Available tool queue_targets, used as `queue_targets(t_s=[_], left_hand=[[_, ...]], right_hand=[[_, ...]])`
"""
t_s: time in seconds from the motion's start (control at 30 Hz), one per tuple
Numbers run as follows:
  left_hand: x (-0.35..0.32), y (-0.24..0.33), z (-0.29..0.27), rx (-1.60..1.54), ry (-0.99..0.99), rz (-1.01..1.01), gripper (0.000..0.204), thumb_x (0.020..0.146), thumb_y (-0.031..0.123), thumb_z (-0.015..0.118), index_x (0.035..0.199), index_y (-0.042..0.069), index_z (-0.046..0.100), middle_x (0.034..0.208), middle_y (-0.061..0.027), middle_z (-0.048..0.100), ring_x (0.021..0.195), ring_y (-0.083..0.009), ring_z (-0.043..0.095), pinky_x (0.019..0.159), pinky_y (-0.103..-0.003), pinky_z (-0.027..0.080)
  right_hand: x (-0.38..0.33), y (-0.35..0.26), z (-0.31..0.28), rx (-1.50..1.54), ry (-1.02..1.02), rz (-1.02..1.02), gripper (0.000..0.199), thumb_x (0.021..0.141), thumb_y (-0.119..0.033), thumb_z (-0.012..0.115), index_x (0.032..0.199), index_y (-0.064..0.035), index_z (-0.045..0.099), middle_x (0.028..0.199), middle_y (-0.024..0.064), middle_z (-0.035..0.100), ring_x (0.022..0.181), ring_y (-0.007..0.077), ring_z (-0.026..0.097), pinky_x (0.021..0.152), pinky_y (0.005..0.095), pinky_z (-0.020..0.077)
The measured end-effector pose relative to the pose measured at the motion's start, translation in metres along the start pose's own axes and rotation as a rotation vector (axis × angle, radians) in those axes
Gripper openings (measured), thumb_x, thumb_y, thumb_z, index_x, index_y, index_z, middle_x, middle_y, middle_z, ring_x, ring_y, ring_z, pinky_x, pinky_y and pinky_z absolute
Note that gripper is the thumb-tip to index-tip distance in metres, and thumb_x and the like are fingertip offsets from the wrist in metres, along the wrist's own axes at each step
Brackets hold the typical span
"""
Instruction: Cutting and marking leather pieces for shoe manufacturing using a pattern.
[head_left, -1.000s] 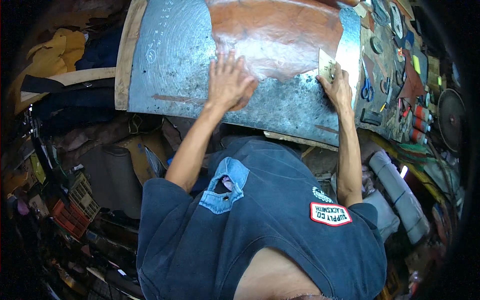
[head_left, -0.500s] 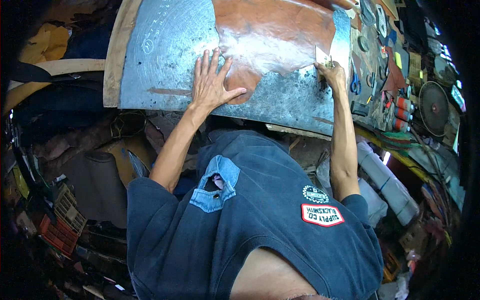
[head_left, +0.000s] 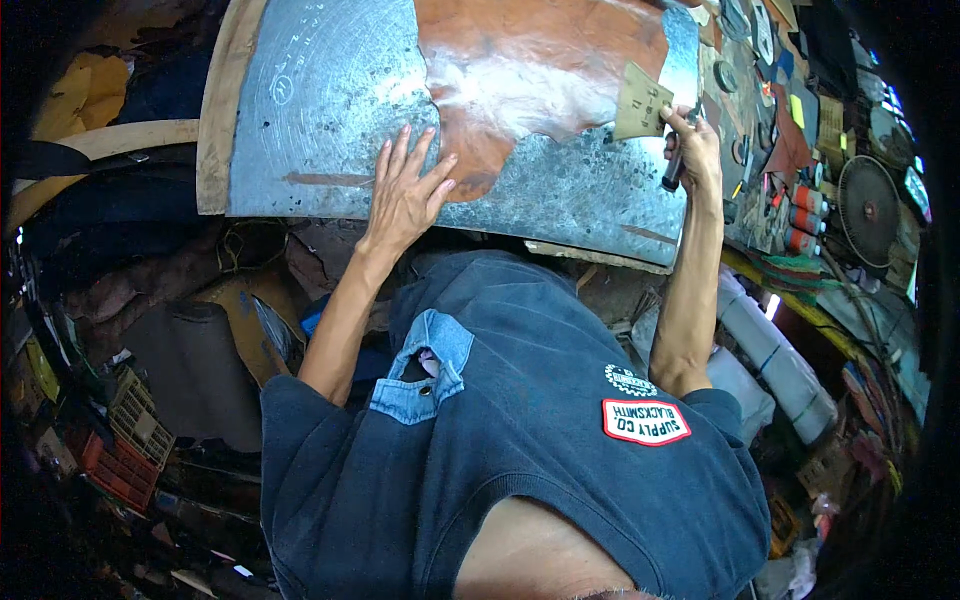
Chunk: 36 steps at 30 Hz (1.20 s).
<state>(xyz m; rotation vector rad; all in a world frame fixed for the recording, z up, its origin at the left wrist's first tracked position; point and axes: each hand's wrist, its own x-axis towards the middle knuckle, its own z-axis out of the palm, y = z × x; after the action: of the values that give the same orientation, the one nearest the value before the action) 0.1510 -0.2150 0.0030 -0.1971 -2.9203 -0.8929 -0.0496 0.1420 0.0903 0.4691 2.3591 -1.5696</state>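
Under my left hand (head_left: 405, 195), fingers (head_left: 398, 158) spread flat, lies the brown leather hide (head_left: 540, 60), its lower edge pinned to the grey metal-topped worktop (head_left: 320, 90). My right hand (head_left: 692, 150) (fingers curled tight) grips a dark-handled tool (head_left: 673, 172) beside a tan card (head_left: 640, 100) at the hide's right edge. Clutter crowds the shelf (head_left: 800, 190) further right.

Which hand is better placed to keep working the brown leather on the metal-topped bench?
Right, probably: the right hand grips a dark-handled tool at the brown leather edge; the left hand lies flat, pinning it.
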Motion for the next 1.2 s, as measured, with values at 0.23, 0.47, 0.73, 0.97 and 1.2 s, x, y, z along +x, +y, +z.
queue_targets(t_s=[0.23, 0.47, 0.73, 0.97, 1.2], left_hand=[[0.005, -0.007, -0.016, -0.090, 0.047, 0.040, 0.019, 0.084, 0.015, 0.069, 0.100, 0.007, 0.072, 0.126, -0.0155, 0.060, 0.129, -0.0375, 0.047, 0.107, -0.051, 0.035], [0.027, -0.018, -0.015, -0.079, 0.184, 0.010, 0.027, 0.084, 0.016, 0.070, 0.107, 0.003, 0.069, 0.126, -0.0149, 0.062, 0.127, -0.0370, 0.050, 0.103, -0.047, 0.041], [0.074, -0.041, -0.003, 0.068, -0.065, 0.177, 0.089, 0.073, 0.056, 0.074, 0.144, 0.013, 0.042, 0.150, -0.0098, 0.040, 0.144, -0.0361, 0.022, 0.117, -0.052, 0.020], [0.052, -0.039, -0.004, 0.040, -0.140, 0.138, 0.099, 0.066, 0.057, 0.078, 0.145, 0.011, 0.040, 0.151, -0.0091, 0.039, 0.146, -0.0304, 0.019, 0.120, -0.051, 0.013], [0.048, -0.040, -0.002, 0.015, -0.081, 0.148, 0.110, 0.062, 0.058, 0.080, 0.149, 0.011, 0.031, 0.151, -0.0099, 0.038, 0.146, -0.0319, 0.021, 0.120, -0.051, 0.015]], right_hand=[[-0.059, -0.057, 0.082, 0.296, -0.367, -0.298, 0.030, 0.087, -0.022, 0.071, 0.109, -0.0012, 0.065, 0.066, -0.0019, 0.059, 0.054, 0.0042, 0.052, 0.049, 0.0188, 0.0408], [-0.064, 0.004, 0.152, -0.465, -0.277, -0.364, 0.036, 0.087, -0.023, 0.068, 0.116, -0.0024, 0.065, 0.085, 0.0109, 0.070, 0.071, 0.0177, 0.065, 0.068, 0.0317, 0.0533], [-0.064, 0.015, 0.152, -0.758, -0.419, -0.463, 0.049, 0.086, -0.029, 0.067, 0.132, -0.0175, 0.057, 0.107, 0.0231, 0.067, 0.098, 0.0374, 0.066, 0.084, 0.0459, 0.0526], [-0.083, 0.028, 0.145, -0.737, -0.494, -0.414, 0.047, 0.089, -0.033, 0.065, 0.134, -0.0256, 0.056, 0.105, 0.0200, 0.068, 0.095, 0.0373, 0.067, 0.081, 0.0438, 0.0529], [-0.084, 0.039, 0.145, -0.749, -0.415, -0.541, 0.044, 0.090, -0.034, 0.064, 0.132, -0.0267, 0.058, 0.089, 0.0182, 0.069, 0.084, 0.0373, 0.067, 0.071, 0.0464, 0.0537]])
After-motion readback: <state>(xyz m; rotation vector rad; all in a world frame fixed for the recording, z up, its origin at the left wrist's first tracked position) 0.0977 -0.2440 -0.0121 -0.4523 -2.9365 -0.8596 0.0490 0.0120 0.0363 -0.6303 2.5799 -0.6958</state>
